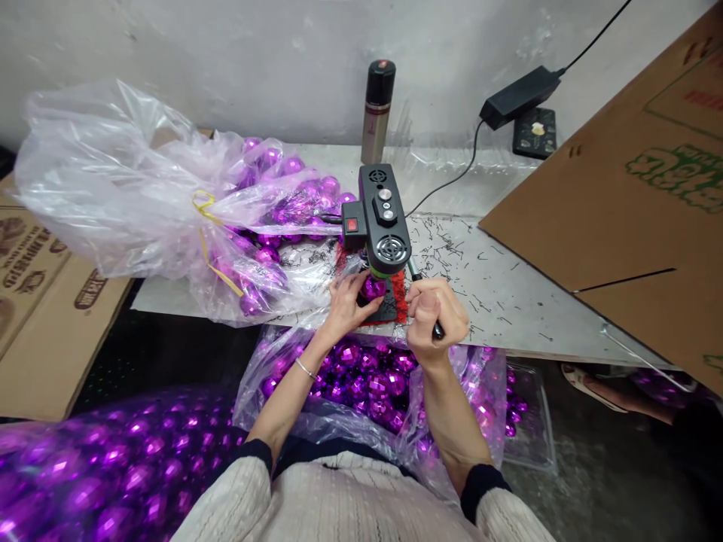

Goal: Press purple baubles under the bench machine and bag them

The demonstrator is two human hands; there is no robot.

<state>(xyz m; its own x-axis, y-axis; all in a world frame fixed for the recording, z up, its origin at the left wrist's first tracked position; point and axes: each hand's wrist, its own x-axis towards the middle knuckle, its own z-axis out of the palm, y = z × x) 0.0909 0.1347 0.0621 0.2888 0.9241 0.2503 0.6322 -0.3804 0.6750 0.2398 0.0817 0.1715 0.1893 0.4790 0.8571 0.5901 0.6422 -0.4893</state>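
My left hand [349, 302] is closed around a shiny purple faceted ball [373, 287], held under the front end of a black bench machine [385, 214]. The machine has round vents on top and a red switch at its side. My right hand [436, 316] grips the black-handled lever [438, 330] on the machine's right side. Beneath the ball lies the machine's dark base, with red material [400, 295] around it. More purple balls [361, 380] fill an open clear plastic bag under the table edge, below my hands.
A tied clear bag [118, 181] of purple balls lies on the table's left. Behind the machine stands a spray can [377, 113]. Small dark bits litter the tabletop [508, 301]. A cardboard box [621, 196] leans at right, near a power adapter [520, 96]. Another person's foot [593, 390] shows lower right.
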